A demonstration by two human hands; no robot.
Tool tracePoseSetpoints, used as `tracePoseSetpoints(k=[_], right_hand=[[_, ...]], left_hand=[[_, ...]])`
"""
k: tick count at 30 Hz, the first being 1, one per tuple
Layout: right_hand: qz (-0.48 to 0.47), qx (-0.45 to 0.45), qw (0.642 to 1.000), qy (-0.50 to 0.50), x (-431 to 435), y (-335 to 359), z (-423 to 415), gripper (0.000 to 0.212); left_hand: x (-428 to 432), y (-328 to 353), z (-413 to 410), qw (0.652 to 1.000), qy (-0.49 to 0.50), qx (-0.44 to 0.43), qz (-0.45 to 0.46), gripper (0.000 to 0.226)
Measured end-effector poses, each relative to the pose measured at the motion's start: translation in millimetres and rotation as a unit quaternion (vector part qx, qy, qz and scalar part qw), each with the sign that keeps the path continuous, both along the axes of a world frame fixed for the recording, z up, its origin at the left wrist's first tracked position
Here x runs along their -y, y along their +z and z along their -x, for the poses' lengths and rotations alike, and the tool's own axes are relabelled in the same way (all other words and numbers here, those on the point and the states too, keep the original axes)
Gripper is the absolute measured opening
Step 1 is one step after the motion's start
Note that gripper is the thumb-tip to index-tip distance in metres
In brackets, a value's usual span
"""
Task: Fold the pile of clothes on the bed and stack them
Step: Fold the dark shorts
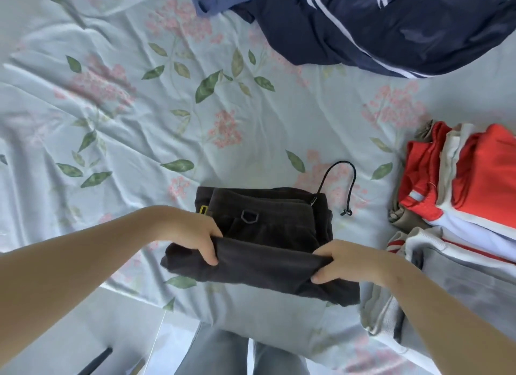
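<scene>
Item: dark garment (268, 232), half-folded near the bed (134, 109) edge, beside folded stack (469, 196) | left grip (192, 235), right grip (346, 263): each pinching the raised fold's ends | handling: likely soft, light, limp; best held at fold corners, drawcord (349, 179) apt to trail

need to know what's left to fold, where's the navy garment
Head view: the navy garment lies crumpled at the far right of the bed, beyond the dark garment and the folded stack.

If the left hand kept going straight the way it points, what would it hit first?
The left hand would probably cross the dark garment it grips, then reach the drawstring loop; the folded stack lies farther right.
</scene>
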State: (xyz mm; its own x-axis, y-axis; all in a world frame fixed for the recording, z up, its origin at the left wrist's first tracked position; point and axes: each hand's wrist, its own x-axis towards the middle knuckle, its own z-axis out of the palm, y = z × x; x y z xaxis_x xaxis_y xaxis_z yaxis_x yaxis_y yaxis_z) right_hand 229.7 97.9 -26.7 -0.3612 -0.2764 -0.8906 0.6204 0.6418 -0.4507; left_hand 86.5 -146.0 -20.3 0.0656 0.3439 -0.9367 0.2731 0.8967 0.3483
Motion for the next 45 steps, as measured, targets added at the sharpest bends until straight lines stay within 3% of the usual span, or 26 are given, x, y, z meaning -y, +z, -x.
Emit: tracePoseSetpoints(k=[3,6,10,12,14,16,17,19,22,27,30,32,35,37,40,45], right_hand=[[-0.061,-0.100,0.990,-0.077,-11.6,0.1,16.4,0.008],[-0.161,-0.227,0.934,-0.223,-22.9,-11.7,38.5,0.014],[-0.247,-0.279,0.884,-0.281,-19.7,-46.7,59.0,0.028],[-0.345,-0.287,0.860,-0.243,-11.3,-66.8,59.0,0.034],[-0.447,-0.328,0.805,-0.211,-0.6,-74.5,52.6,0.040],[-0.457,-0.414,0.763,-0.194,17.9,-77.0,42.3,0.043],[-0.444,-0.443,0.761,-0.163,30.0,-79.0,35.0,0.044],[-0.419,-0.447,0.787,-0.072,51.5,-92.6,20.3,0.048],[-0.401,-0.409,0.820,-0.001,59.6,-125.3,14.4,0.052],[-0.391,-0.413,0.823,-0.012,49.2,-155.9,19.7,0.056],[-0.386,-0.439,0.810,-0.042,49.0,-160.7,15.9,0.057],[-0.416,-0.414,0.802,-0.115,48.6,-158.2,12.8,0.064],[-0.455,-0.248,0.783,-0.345,52.7,-141.8,7.9,0.081],[-0.444,-0.151,0.776,-0.423,59.8,-129.2,3.2,0.084],[-0.352,-0.099,0.765,-0.531,56.6,-113.9,1.3,0.080],[-0.105,-0.010,0.794,-0.598,27.0,-84.6,-5.9,0.044]], left_hand=[[-6.0,0.8,23.9,0.993,0.092,-0.071,-0.035,0.011],[-15.0,-7.0,53.1,0.965,0.179,-0.180,-0.062,0.018],[-25.4,-42.6,60.1,0.924,0.158,-0.339,-0.073,0.030],[-21.6,-64.2,48.4,0.876,0.126,-0.462,-0.063,0.037],[-17.6,-75.8,28.4,0.806,0.157,-0.567,-0.068,0.046],[-18.4,-83.9,1.5,0.750,0.173,-0.624,-0.134,0.047],[-19.4,-89.1,-14.2,0.740,0.144,-0.634,-0.172,0.046],[-18.9,-108.0,-39.7,0.757,0.070,-0.618,-0.199,0.049],[-13.4,-139.5,-49.1,0.789,0.046,-0.595,-0.143,0.056],[-14.2,-161.2,-46.2,0.785,0.116,-0.590,-0.146,0.052],[-10.7,-160.9,-45.8,0.778,0.244,-0.566,-0.126,0.058],[-9.3,-153.7,-45.1,0.769,0.352,-0.528,-0.074,0.074],[-11.6,-137.3,-46.0,0.736,0.494,-0.463,-0.002,0.090],[-10.5,-127.8,-42.9,0.702,0.601,-0.382,0.010,0.088],[-1.3,-119.2,-29.8,0.687,0.684,-0.247,0.009,0.073],[15.6,-90.3,-6.4,0.733,0.677,-0.068,0.012,0.045]])
